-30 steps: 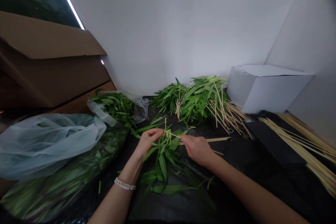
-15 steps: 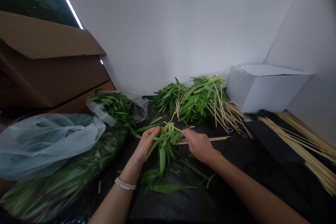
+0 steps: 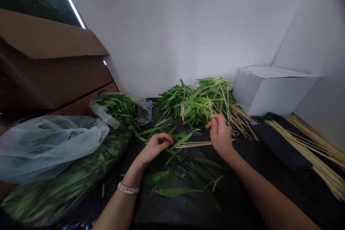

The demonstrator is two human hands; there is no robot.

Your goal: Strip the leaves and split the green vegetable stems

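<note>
My right hand (image 3: 221, 134) is raised to the front of a pile of skewered green leaves (image 3: 199, 102) and pinches the end of a thin bamboo skewer threaded with leaves (image 3: 209, 106) that lies on the pile. My left hand (image 3: 156, 144) rests low on the black table cover (image 3: 242, 172) with its fingers curled over loose green leaves (image 3: 178, 140). Whether it pinches a leaf is unclear. Between the two hands lies a small bundle of bare skewers (image 3: 194, 145).
Two plastic bags of greens (image 3: 54, 143) (image 3: 121, 109) sit on the left below a brown cardboard box (image 3: 51, 64). A white box (image 3: 269, 88) stands at the back right. Many bare skewers (image 3: 312, 151) lie along the right edge. A white wall stands behind.
My right hand has carried the skewered bunch of leaves away from my left hand, up and right onto the pile. My left hand has let go and stayed near the loose leaves.
</note>
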